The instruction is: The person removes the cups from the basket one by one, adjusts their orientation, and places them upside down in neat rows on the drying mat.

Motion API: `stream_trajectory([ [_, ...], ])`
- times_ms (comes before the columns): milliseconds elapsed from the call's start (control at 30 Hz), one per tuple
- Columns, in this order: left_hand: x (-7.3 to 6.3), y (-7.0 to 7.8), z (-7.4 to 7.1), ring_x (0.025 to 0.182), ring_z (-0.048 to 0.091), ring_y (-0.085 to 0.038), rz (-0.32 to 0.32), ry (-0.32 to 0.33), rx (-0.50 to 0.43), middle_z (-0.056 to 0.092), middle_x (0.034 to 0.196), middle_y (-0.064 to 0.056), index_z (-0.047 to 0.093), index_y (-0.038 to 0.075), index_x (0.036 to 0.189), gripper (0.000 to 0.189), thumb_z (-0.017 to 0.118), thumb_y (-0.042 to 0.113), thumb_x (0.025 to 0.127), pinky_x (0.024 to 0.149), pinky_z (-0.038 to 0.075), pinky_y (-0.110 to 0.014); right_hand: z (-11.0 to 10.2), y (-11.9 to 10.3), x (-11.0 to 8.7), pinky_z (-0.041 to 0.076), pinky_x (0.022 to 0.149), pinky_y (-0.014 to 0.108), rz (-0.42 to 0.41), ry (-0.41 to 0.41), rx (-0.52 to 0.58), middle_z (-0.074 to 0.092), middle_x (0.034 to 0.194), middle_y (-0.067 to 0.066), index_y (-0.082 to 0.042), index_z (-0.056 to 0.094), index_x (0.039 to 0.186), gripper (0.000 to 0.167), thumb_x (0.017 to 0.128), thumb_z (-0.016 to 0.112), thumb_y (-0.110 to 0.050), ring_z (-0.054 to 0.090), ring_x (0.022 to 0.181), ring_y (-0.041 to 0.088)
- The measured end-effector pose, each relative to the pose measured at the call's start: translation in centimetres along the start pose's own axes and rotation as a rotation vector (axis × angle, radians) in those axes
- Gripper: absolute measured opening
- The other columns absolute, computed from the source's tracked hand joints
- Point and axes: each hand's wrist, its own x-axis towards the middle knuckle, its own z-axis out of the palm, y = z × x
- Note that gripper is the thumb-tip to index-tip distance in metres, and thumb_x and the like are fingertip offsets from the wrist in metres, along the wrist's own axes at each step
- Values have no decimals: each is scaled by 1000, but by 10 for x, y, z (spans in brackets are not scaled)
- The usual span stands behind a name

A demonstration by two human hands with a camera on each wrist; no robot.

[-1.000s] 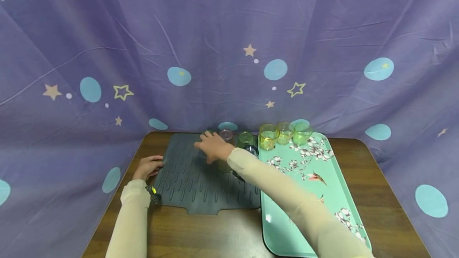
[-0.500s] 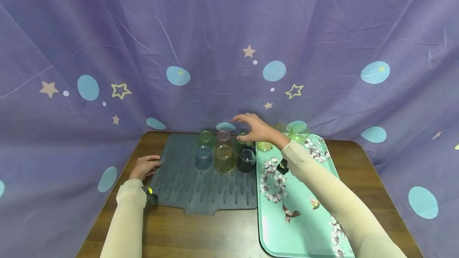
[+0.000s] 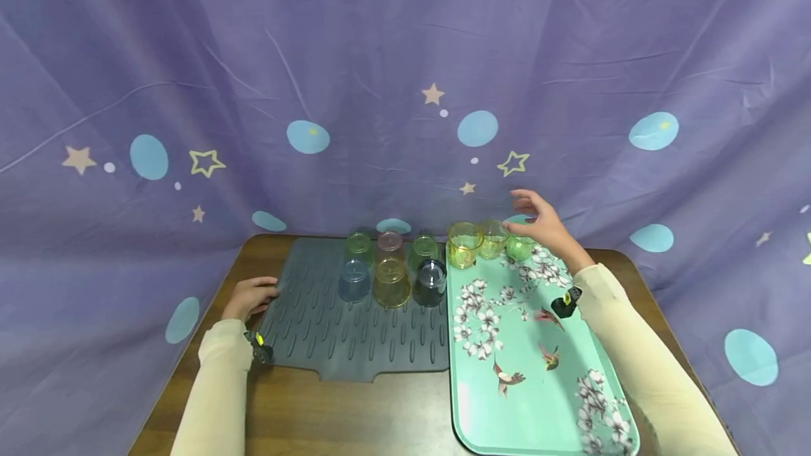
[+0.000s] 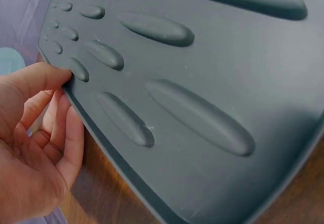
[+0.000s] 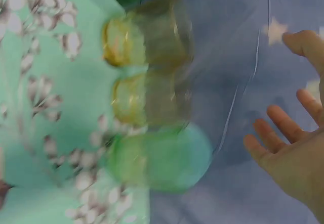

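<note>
At the left rim of the dark grey drying mat point(image 3: 317, 329), my left hand point(image 3: 248, 295) has its thumb on the rim and its fingers curled against and below it. Over the far end of the green flowered tray point(image 3: 507, 414), my right hand point(image 3: 541, 222) is spread and holds nothing. Just beneath and left of it stands a green glass point(image 3: 519, 248). Two yellow glasses point(image 3: 465, 248) stand beside that one along the tray's back edge. In the right wrist view the green glass point(image 5: 162, 158) is blurred and apart from the fingers.
Several glasses stand upside down in two rows on the mat's right part, among them a blue glass point(image 3: 355, 281), a yellow glass point(image 3: 391, 283) and a dark glass point(image 3: 431, 283). A patterned purple curtain point(image 3: 355, 90) hangs behind the wooden table point(image 3: 355, 414).
My right hand has moved from above the mat's glasses rightward to the tray's green glass, uncovering the glasses on the mat. The left hand stays at the mat's rim.
</note>
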Motion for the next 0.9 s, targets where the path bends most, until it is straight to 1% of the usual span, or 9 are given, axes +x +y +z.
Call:
stream_trajectory([
  [67, 0, -2, -2, 82, 58, -9, -1, -2, -1, 62, 89, 9, 57, -2, 137, 49, 68, 12, 92, 70, 53, -22, -7, 2, -8, 34, 112, 67, 60, 18, 63, 33, 156, 30, -5, 28, 159, 81, 93, 75, -15, 31, 145, 51],
  [167, -1, -4, -5, 82, 58, -9, 2, -15, -5, 61, 86, 11, 57, -4, 136, 48, 68, 11, 92, 70, 53, -22, -14, 10, -15, 33, 113, 68, 137, 43, 109, 27, 159, 31, -4, 22, 160, 86, 93, 75, -15, 26, 147, 53],
  [233, -1, -4, -6, 81, 58, -9, 0, -18, -10, 61, 84, 12, 56, -4, 137, 48, 67, 11, 92, 70, 52, -22, -16, 25, -15, 32, 113, 68, 166, 61, 120, 25, 160, 31, -4, 19, 161, 89, 93, 75, -16, 25, 147, 53],
  [333, -3, -4, -6, 81, 58, -8, -5, -12, -15, 61, 84, 12, 56, -4, 136, 47, 67, 10, 92, 70, 52, -23, -17, 53, -14, 32, 114, 68, 195, 83, 112, 24, 162, 29, -9, 17, 163, 92, 93, 76, -20, 25, 148, 52],
  [400, -3, -4, -6, 81, 58, -8, -6, -11, -12, 62, 86, 12, 56, -4, 137, 48, 67, 10, 92, 70, 52, -23, -16, 71, -14, 32, 114, 67, 212, 89, 100, 23, 163, 27, -12, 15, 164, 94, 93, 76, -24, 25, 148, 51],
  [500, -2, -4, -5, 82, 58, -8, -10, -5, -7, 62, 91, 11, 57, -2, 138, 48, 67, 11, 93, 71, 53, -22, -15, 90, -14, 32, 114, 67, 238, 91, 103, 22, 163, 27, -15, 12, 164, 97, 93, 76, -27, 24, 149, 51],
  [667, 0, -4, -2, 84, 58, -9, -6, -4, -8, 62, 93, 10, 56, -2, 140, 50, 68, 12, 93, 71, 53, -23, -12, 106, -17, 32, 115, 66, 268, 87, 132, 21, 162, 30, -13, 10, 164, 97, 93, 76, -24, 24, 148, 52],
  [767, 2, -3, 0, 83, 59, -9, -1, -6, -9, 63, 92, 10, 55, -2, 141, 51, 68, 12, 93, 71, 53, -23, -9, 111, -19, 33, 115, 66, 281, 87, 149, 19, 162, 31, -13, 10, 164, 96, 94, 75, -21, 24, 148, 52],
  [900, 3, -2, 2, 84, 59, -10, -12, 4, -10, 63, 93, 9, 56, -1, 141, 51, 67, 11, 93, 71, 54, -22, -5, 116, -19, 33, 114, 66, 297, 81, 172, 16, 163, 31, -14, 10, 164, 96, 94, 75, -20, 23, 148, 52],
])
